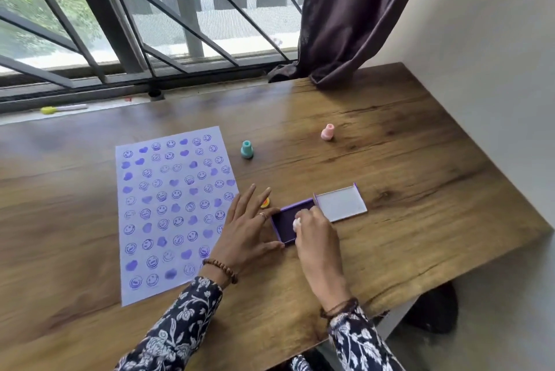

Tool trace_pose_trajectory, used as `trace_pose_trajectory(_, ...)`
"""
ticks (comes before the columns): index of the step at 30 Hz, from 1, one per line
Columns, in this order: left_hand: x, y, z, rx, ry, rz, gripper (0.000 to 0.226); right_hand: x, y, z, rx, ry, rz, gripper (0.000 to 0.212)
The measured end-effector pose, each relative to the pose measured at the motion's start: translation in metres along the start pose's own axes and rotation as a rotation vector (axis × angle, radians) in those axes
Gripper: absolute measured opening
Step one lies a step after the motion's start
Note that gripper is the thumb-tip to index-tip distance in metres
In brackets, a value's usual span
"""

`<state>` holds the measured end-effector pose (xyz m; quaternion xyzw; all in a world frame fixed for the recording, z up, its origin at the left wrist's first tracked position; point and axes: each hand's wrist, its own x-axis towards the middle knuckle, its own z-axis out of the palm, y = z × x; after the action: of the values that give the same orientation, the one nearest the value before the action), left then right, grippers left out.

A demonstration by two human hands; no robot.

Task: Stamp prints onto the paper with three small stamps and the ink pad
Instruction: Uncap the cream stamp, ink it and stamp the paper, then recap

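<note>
A sheet of paper [171,208] covered with several purple smiley and heart prints lies on the wooden table, left of centre. The purple ink pad [285,220] sits open, its white-lined lid [341,203] flipped out to the right. My right hand [315,235] holds a small white stamp [296,223] down on the pad. My left hand [246,226] rests flat with fingers spread against the pad's left edge. A teal stamp [247,149] and a pink stamp [327,132] stand upright farther back. A small yellow-orange cap [265,203] peeks out beyond my left fingers.
A yellow-capped marker [63,108] lies on the window sill at the back left. A dark curtain [345,25] hangs onto the table's far right corner. The table's right edge [480,265] drops off close to the ink pad; a wall stands right.
</note>
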<state>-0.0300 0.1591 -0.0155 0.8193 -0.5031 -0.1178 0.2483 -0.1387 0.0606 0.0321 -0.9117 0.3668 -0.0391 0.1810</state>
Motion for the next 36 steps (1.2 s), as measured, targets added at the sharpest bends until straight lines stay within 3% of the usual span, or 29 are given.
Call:
trace_pose_trajectory(6, -0.002, 0.004, -0.006, -0.006, -0.074, -0.02, 0.068, 0.006, -0.002, -0.002, 0.035, 0.003, 0.022, 0.012)
trace_pose_trajectory(9, -0.013, -0.005, -0.019, -0.07, -0.084, -0.037, 0.068, 0.004, 0.001, -0.012, 0.244, -0.019, 0.139, 0.01)
trace_pose_trajectory(11, -0.028, -0.019, -0.034, -0.101, -0.016, -0.018, 0.057, -0.004, -0.007, -0.015, 0.489, -0.019, 0.25, 0.007)
trace_pose_trajectory(14, -0.054, -0.051, -0.06, -0.088, 0.072, 0.01, 0.034, -0.031, -0.032, -0.006, 0.798, -0.033, 0.36, 0.021)
trace_pose_trajectory(16, -0.068, -0.07, -0.073, -0.081, 0.063, 0.006, 0.033, -0.052, -0.053, 0.008, 0.855, -0.059, 0.374, 0.026)
trace_pose_trajectory(19, -0.083, -0.089, -0.083, -0.064, -0.022, 0.008, 0.051, -0.075, -0.081, 0.032, 0.762, -0.027, 0.343, 0.022)
trace_pose_trajectory(23, -0.097, -0.107, -0.075, 0.008, -0.202, -0.018, 0.061, -0.083, -0.105, 0.052, 0.41, 0.123, 0.292, 0.011)
trace_pose_trajectory(26, -0.101, -0.113, -0.07, 0.013, -0.206, -0.029, 0.064, -0.084, -0.113, 0.06, 0.3, 0.186, 0.27, 0.01)
trace_pose_trajectory(36, -0.1, -0.117, -0.066, -0.015, -0.192, -0.031, 0.063, -0.08, -0.121, 0.062, 0.087, 0.158, 0.138, 0.012)
